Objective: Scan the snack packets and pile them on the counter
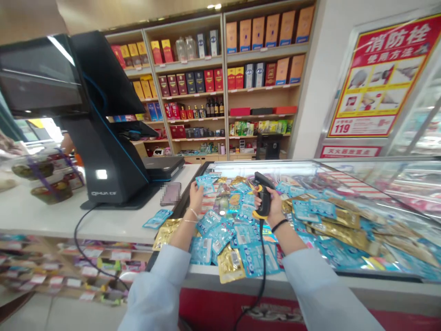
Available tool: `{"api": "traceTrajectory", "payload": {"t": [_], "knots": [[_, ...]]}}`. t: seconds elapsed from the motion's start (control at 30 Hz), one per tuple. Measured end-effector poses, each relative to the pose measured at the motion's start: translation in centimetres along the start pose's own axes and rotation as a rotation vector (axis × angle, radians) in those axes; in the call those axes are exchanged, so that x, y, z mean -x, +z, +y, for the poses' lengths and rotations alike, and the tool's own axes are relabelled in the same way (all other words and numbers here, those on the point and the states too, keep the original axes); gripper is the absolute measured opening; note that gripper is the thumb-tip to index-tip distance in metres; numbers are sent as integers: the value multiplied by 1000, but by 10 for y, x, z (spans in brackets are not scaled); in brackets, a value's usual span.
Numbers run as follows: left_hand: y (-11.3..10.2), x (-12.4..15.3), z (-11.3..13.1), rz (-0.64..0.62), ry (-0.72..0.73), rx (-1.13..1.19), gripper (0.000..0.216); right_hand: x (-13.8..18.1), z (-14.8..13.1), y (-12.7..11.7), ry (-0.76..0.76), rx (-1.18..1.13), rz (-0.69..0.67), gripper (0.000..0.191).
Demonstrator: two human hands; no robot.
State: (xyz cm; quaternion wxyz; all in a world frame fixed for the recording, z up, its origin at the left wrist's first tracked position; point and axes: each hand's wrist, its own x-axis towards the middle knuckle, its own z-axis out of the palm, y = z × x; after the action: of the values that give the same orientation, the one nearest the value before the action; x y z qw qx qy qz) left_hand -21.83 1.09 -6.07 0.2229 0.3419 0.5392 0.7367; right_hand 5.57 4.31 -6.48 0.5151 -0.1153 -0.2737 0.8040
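Stocked shelves stand behind a glass-topped case strewn with blue and gold packets, where the right hand wraps a black-and-yellow scanner and the left hand, fingers bent, meets a blue packet at the case's left side, its grip unclear.

Standing here, I'm seeing wood shelving lining the back, holding boxes and bottles; white wall at right carrying a red-yellow poster; ceiling lights glowing; grey tile floor showing at left.
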Motion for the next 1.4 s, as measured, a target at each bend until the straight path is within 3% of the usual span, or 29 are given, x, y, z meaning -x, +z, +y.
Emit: {"api": "traceTrajectory", "payload": {"t": [0.1, 0.27, 0.43, 0.6, 0.77, 0.97, 1.07, 1.17, 1.23, 1.4], "knots": [[4, 5, 12, -212, 132, -78, 40, 7, -2, 10, -30, 26, -12, 24], [32, 15, 52, -531, 35, -231, 61, 30, -23, 15, -102, 75, -72, 24], [99, 57, 89, -857, 69, -325, 67, 75, -86, -6, -199, 173, -50, 25], [175, 124, 80, -1032, 108, -396, 55, 135, -157, -52, -329, 254, 104, 23], [232, 178, 45, -1061, 77, -373, 62, 184, -199, -103, -410, 284, 272, 24], [288, 212, 17, -947, 214, -366, 74, 196, -211, -140, -488, 340, 441, 27], [293, 221, 11, -928, 420, -568, 65, 194, -210, -147, -491, 325, 457, 31], [284, 227, 6, -822, 603, -790, 50, 193, -209, -152, -489, 309, 443, 32], [277, 229, 3, -791, 630, -879, 47, 194, -209, -153, -493, 323, 434, 32], [274, 232, 4, -874, 640, -909, 52, 197, -210, -151, -473, 342, 452, 33]]}}
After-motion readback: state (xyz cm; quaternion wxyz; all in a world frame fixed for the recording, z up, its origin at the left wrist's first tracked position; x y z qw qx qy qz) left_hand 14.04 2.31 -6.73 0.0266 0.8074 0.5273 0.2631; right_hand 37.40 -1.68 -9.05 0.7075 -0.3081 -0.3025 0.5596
